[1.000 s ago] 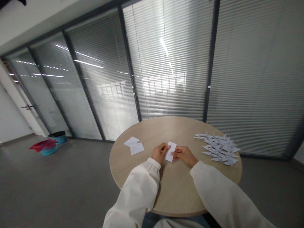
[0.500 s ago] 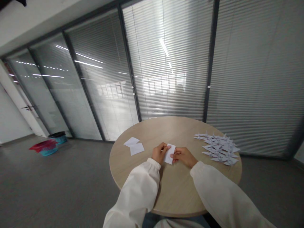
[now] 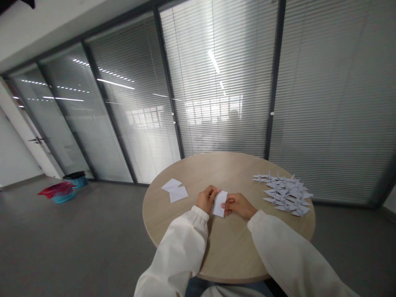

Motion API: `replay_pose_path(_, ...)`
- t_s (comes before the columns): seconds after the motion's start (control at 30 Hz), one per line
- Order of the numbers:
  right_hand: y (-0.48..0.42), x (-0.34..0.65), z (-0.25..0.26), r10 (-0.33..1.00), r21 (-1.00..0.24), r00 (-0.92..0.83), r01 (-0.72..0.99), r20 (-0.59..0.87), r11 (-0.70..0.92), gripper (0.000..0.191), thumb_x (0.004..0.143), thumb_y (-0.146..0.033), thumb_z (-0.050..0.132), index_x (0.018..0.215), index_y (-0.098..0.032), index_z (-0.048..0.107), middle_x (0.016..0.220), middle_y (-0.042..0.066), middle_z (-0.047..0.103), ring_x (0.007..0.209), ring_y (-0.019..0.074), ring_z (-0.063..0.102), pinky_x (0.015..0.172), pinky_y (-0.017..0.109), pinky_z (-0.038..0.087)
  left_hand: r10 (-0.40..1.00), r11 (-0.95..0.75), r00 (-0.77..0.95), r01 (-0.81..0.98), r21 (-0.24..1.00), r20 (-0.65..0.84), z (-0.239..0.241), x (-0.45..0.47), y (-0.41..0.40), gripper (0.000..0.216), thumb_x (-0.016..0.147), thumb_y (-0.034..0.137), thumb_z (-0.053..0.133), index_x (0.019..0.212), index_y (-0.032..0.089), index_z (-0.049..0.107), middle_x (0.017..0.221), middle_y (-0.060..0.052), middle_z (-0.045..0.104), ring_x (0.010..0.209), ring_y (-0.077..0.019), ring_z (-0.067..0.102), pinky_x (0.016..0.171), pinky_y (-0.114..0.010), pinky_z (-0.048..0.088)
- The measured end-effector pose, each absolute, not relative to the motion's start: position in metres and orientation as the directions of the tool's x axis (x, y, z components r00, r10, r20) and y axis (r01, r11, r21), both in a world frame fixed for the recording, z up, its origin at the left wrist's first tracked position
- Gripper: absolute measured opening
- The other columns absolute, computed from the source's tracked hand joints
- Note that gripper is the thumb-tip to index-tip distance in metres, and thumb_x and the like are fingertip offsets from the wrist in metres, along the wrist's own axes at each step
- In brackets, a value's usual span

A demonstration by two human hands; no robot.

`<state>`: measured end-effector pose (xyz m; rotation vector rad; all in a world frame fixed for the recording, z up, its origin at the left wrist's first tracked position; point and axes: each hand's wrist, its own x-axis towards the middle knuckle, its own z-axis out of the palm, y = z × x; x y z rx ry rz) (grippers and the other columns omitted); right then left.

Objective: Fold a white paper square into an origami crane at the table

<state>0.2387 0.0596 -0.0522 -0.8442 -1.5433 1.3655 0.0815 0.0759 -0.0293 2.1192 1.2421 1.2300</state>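
A small white folded paper (image 3: 220,203) is held just above the round wooden table (image 3: 229,247). My left hand (image 3: 206,199) pinches its left edge with curled fingers. My right hand (image 3: 239,205) pinches its right edge, fingertips pressed on the sheet. Both arms are in cream sleeves. The paper stands slightly tilted between the two hands.
Two flat white sheets (image 3: 175,189) lie on the table to the left. Several folded paper cranes (image 3: 286,189) are spread at the table's right. Glass walls with blinds stand behind. A red and a teal basin (image 3: 62,190) sit on the grey floor at far left.
The paper between my hands has shifted a little left and down and looks narrower. Both hands have stayed on it, close together.
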Motion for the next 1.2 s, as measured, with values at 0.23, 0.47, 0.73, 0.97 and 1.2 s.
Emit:
replay_pose_path(0.23, 0.058, 0.238, -0.051, 0.899, -0.982, -0.395, -0.061, 0.190, 0.180, 0.034, 0.057, -0.040, 0.071, 0.070, -0.010, 0.061, 0.057, 0.003, 0.062, 0.051, 0.0134, 0.057, 0.055, 0.028, 0.047, 0.807, -0.565, 0.209, 0.544, 0.620, 0.553, -0.031, 0.080, 0.075, 0.032, 0.080, 0.042, 0.038, 0.066, 0.017, 0.053, 0.053, 0.004, 0.048, 0.051, -0.0085, 0.045, 0.050, -0.019, 0.032)
replay_pose_path(0.47, 0.063, 0.242, -0.053, 0.914, -0.940, -0.257, 0.048, 0.315, 0.338, 0.046, 0.068, -0.037, 0.063, 0.107, -0.016, 0.051, 0.070, 0.002, 0.063, 0.063, 0.0154, 0.059, 0.063, 0.031, 0.048, 0.886, -0.438, 0.090, 0.480, 0.760, 0.455, -0.038, 0.080, 0.087, 0.034, 0.078, 0.047, 0.037, 0.068, 0.018, 0.050, 0.048, 0.006, 0.046, 0.041, -0.0078, 0.043, 0.042, -0.019, 0.031)
replay_pose_path(0.73, 0.052, 0.242, -0.042, 0.717, -0.618, -0.309, 0.366, 0.624, 0.696, 0.059, 0.063, -0.035, 0.069, 0.117, -0.026, 0.048, 0.127, 0.008, 0.036, 0.118, 0.0237, 0.032, 0.097, 0.040, 0.030, 0.898, -0.330, -0.064, 0.558, 0.761, 0.436, -0.044, 0.074, 0.101, 0.033, 0.075, 0.044, 0.042, 0.059, 0.016, 0.051, 0.047, 0.004, 0.049, 0.046, -0.0090, 0.046, 0.046, -0.020, 0.033)
replay_pose_path(0.97, 0.051, 0.239, -0.045, 0.719, -0.583, -0.344, 0.425, 0.604, 0.693, 0.040, 0.054, -0.021, 0.075, 0.092, -0.026, 0.064, 0.125, 0.006, 0.040, 0.116, 0.0247, 0.034, 0.096, 0.041, 0.030, 0.949, -0.256, -0.063, 0.426, 0.868, 0.310, -0.045, 0.075, 0.100, 0.032, 0.073, 0.045, 0.045, 0.061, 0.015, 0.050, 0.045, 0.004, 0.048, 0.038, -0.0087, 0.046, 0.038, -0.019, 0.034)
replay_pose_path(1.2, 0.051, 0.239, -0.043, 0.703, -0.554, -0.315, 0.446, 0.638, 0.703, 0.019, 0.063, -0.023, 0.070, 0.081, -0.025, 0.067, 0.115, 0.005, 0.048, 0.110, 0.0219, 0.040, 0.093, 0.039, 0.033, 0.965, -0.245, -0.012, 0.303, 0.921, 0.261, -0.045, 0.076, 0.099, 0.027, 0.070, 0.042, 0.053, 0.067, 0.014, 0.052, 0.046, 0.004, 0.051, 0.038, -0.0079, 0.048, 0.036, -0.018, 0.039)
